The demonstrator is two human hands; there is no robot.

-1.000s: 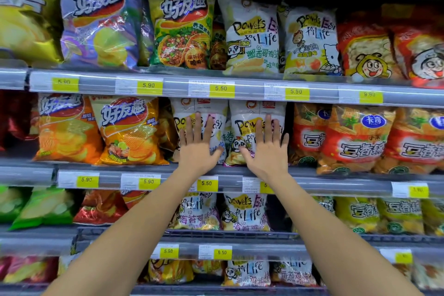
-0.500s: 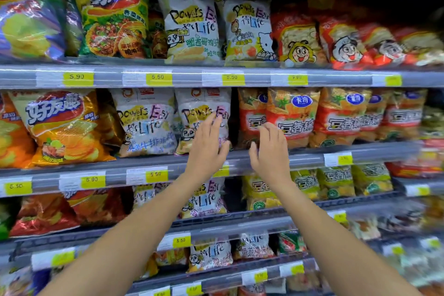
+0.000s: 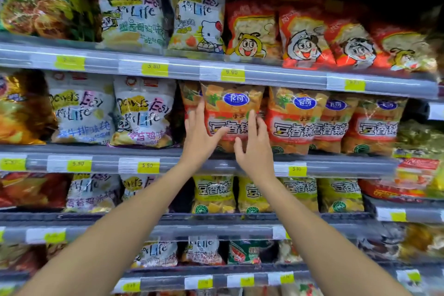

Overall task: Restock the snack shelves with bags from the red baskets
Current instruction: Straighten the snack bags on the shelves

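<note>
A head-worn camera faces supermarket snack shelves, with two bare forearms reaching up to the middle shelf [image 3: 336, 164]. Both hands meet on one orange-red snack bag [image 3: 231, 103], which stands upright at the front of that shelf, under a yellow price tag [image 3: 232, 74]. The left hand [image 3: 200, 134] lies flat against the bag's left edge, fingers straight and pointing up, thumb spread across the front. The right hand [image 3: 252, 146] lies on the bag's right half, fingers also straight. Neither hand is curled round the bag; both are released, only touching or pressing it. Bags of the same kind [image 3: 294, 122] stand just beside it on the right, overlapping one another. White bags [image 3: 144, 113] stand to the left, across a dark gap. The red baskets are out of view.

The step appears to be settling this bag into its row. Light, even pressure from both palms seems best — the bag looks air-filled and slippery, so a hard push could crumple it or tip it backwards. Square its base behind the shelf's front edge, turn the label outwards, and nudge it right — closing up to its neighbours without knocking them over.
</note>
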